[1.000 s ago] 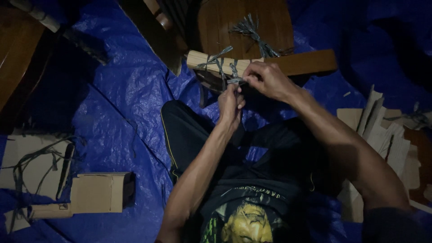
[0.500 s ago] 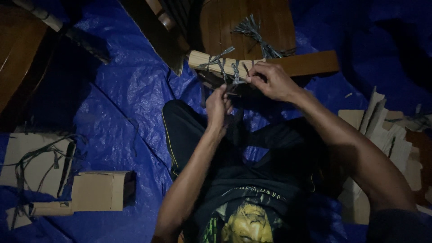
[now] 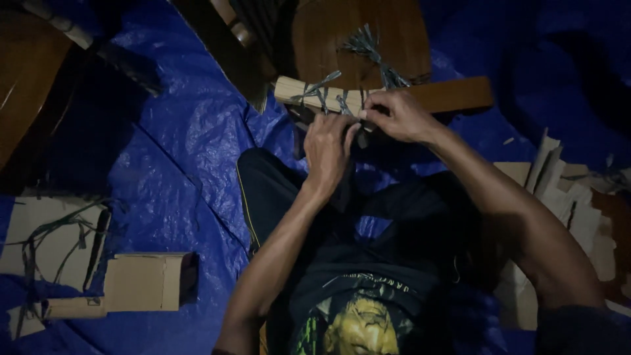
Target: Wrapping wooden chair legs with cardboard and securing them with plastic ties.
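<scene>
A pale wooden bar (image 3: 289,89) lies across in front of me, its right part darker brown (image 3: 453,93). Grey plastic strapping (image 3: 322,92) is wrapped around the pale end, with loose ends sticking up. My left hand (image 3: 328,148) is just below the bar with its fingers up against the strap. My right hand (image 3: 394,115) rests on the bar's middle, pinching the strap between thumb and fingers. More grey strap (image 3: 371,52) lies on a round wooden seat (image 3: 401,33) behind the bar.
A blue tarp (image 3: 184,144) covers the floor. Cardboard boxes (image 3: 141,283) and flat cardboard with dark straps (image 3: 52,240) lie at the left. Stacked cardboard pieces (image 3: 565,190) stand at the right. Dark wooden furniture (image 3: 26,72) is at the far left.
My left hand pulled down and left away from the bar with the strap, then came back up against it. My right hand stayed on the bar.
</scene>
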